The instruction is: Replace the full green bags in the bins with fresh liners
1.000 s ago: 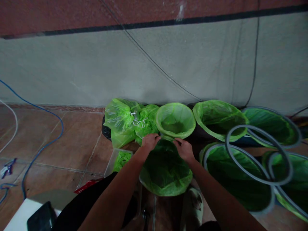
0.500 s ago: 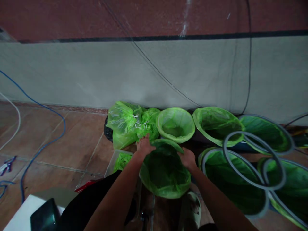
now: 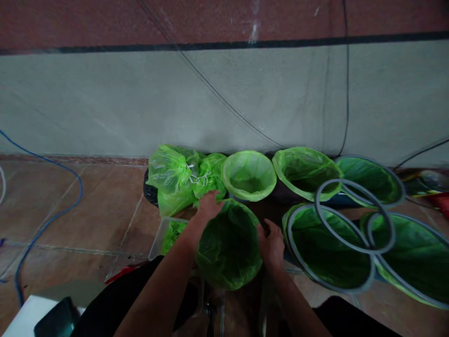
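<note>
In front of me stands a bin lined with a green trash bag point(image 3: 229, 271), its mouth facing up. My left hand point(image 3: 209, 206) lies at the far left of its rim, fingers stretched out and the thumb near the edge. At the right side of the rim is my right hand point(image 3: 272, 243), fingers apart and slightly bent, the thumb by the edge of the bag. Left of the bin, a clear plastic box point(image 3: 154, 248) holds loose green bags point(image 3: 172, 234), partly hidden by my left arm.
Tied green bags point(image 3: 175, 175) lean on the wall. Other lined bins include a small round one point(image 3: 249, 192) and a bin at the right point(image 3: 329, 262). Loose grey rings point(image 3: 389, 234) rest across two bins. A blue cable point(image 3: 52, 220) crosses the tiles; a white box point(image 3: 24, 318) is lower left.
The bag's edge at the far right of the rim, lifted in a fold before, now lies along the rim. My right hand has loosened from it and moved slightly down. The view has shifted a little.
</note>
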A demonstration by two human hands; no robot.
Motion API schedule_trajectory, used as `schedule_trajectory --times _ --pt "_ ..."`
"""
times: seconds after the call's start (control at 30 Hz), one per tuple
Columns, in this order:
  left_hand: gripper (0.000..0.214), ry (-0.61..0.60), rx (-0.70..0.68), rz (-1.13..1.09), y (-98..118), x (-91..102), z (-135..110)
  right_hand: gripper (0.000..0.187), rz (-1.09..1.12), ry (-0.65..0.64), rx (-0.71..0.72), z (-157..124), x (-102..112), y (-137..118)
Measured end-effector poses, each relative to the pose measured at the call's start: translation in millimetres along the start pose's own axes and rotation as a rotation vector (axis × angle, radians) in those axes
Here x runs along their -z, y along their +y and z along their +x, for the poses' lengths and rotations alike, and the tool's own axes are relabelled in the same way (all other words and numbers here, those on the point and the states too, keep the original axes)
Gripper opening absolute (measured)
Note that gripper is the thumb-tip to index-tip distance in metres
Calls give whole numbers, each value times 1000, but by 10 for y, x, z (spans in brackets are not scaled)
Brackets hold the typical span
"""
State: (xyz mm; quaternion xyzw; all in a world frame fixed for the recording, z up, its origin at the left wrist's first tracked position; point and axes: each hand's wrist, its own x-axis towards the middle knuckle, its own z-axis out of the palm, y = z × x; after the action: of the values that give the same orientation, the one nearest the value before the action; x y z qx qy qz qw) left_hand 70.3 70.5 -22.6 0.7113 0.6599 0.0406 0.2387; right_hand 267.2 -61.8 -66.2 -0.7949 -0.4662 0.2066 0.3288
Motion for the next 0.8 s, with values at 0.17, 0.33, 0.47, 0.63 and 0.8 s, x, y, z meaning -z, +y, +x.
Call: schedule_trajectory --times 0.17,0.33,0.47,0.63,0.8 --pt "25 -50 -99 87 122 -124 55 36 32 -145 158 595 -214 -328" --pt "25 -45 -188 145 6 -188 26 29 -58 -281 135 700 -407 -276" --pt "25 -47 -332 210 -122 -155 -30 27 -191 -372 188 709 -368 -194" --pt "25 -114 -352 317 -159 -137 -137 29 -385 -514 215 733 -305 -204" --pt "16 -220 -223 208 -106 14 -165 38 -375 -541 226 774 -219 -222"
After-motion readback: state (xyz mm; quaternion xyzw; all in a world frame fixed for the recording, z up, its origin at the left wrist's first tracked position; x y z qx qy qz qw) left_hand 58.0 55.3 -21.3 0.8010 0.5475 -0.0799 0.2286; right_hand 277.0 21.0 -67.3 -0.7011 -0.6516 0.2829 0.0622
